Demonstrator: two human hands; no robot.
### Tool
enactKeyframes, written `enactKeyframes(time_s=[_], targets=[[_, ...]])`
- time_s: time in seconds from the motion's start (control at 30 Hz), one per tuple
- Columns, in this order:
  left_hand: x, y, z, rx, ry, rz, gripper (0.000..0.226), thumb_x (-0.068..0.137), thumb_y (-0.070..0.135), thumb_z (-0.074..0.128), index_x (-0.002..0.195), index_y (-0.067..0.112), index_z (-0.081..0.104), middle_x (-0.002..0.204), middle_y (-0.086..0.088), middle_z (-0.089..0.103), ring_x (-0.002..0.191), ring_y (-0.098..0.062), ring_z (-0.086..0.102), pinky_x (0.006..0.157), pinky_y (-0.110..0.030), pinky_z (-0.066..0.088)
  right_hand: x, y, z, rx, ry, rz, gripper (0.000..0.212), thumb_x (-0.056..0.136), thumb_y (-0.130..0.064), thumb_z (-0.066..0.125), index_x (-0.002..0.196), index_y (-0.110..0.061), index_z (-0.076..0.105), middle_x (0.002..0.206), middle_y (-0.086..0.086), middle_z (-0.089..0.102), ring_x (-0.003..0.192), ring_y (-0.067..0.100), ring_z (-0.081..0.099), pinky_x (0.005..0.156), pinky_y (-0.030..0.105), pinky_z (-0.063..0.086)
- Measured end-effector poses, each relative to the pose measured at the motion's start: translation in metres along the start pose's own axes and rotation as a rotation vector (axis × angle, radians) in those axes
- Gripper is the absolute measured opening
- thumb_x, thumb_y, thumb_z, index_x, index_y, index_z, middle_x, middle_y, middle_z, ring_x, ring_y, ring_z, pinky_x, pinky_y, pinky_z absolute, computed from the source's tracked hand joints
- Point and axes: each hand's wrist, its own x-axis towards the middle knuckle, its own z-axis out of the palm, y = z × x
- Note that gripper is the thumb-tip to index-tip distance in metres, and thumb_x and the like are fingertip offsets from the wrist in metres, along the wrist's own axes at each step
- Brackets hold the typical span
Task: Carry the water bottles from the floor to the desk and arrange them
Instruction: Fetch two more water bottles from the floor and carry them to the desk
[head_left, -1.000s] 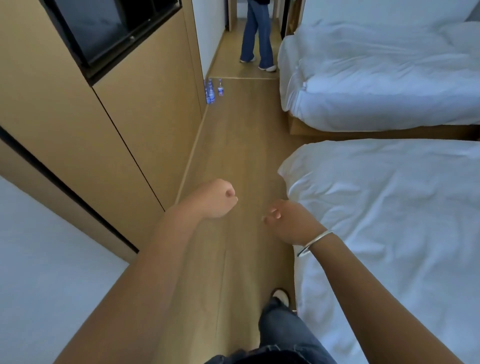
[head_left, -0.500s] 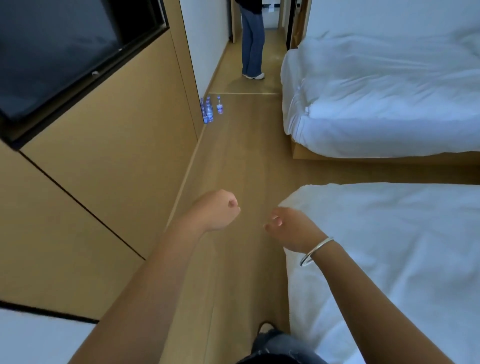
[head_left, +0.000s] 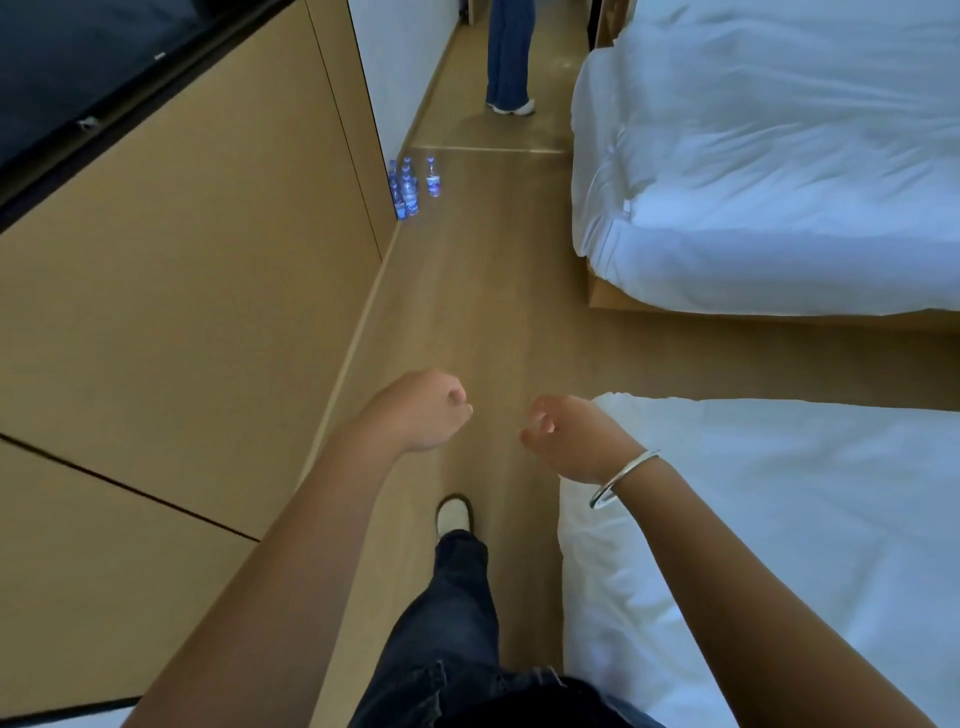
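Both hands empty: left hand (head_left: 421, 410) curled into a loose fist, right hand (head_left: 569, 434) loosely curled with fingers bent, neither holding anything, the two held just apart over the near floor (head_left: 467, 312). Bracelet (head_left: 621, 478) on the right wrist. Water bottles (head_left: 410, 187) stand far down the floor, a small cluster upright against the foot of the wood wall panel (head_left: 208, 260) on the left, one bottle set a little right of the rest; exact count hard to tell, looks like about four or five. Blue caps and labels; fill level too small to read, though they look clear and sealed. Judged progress: nothing carried yet, all visible bottles on the floor, well apart from the hands. Left to do: reach the cluster, pick up, bring to the bench, arrange. Bench not in view. One foot (head_left: 454, 514) steps forward along the aisle between wall and near bed (head_left: 779, 545) on the right; far bed (head_left: 769, 156) beyond it. Another person's legs (head_left: 509, 57) stand at the far end, past the bottles, near the walking path.
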Motion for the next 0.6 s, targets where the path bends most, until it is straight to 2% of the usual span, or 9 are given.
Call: enactKeyframes(time_s=[0.27, 0.6], targets=[[0.134, -0.014, -0.059, -0.007, 0.014, 0.026, 0.023, 0.089, 0.033, 0.054, 0.104, 0.018, 0.064, 0.110, -0.005, 0.065, 0.102, -0.024, 0.059, 0.092, -0.035, 0.047, 0.126, -0.025, -0.045, -0.058, 0.013, 0.026, 0.036, 0.088, -0.035, 0.051, 0.120, -0.017, 0.055, 0.117, 0.004, 0.060, 0.102, 0.020, 0.059, 0.089, 0.034, 0.049], [0.293, -0.051, -0.169, -0.014, 0.047, 0.030, 0.023, 0.088, 0.033, 0.052, 0.104, 0.020, 0.063, 0.107, 0.001, 0.064, 0.098, -0.020, 0.059, 0.089, -0.034, 0.048, 0.305, -0.087, -0.114, -0.067, 0.093, -0.005, 0.037, 0.088, -0.034, 0.052, 0.119, -0.016, 0.056, 0.119, 0.005, 0.059, 0.108, 0.022, 0.056, 0.089, 0.031, 0.044]])
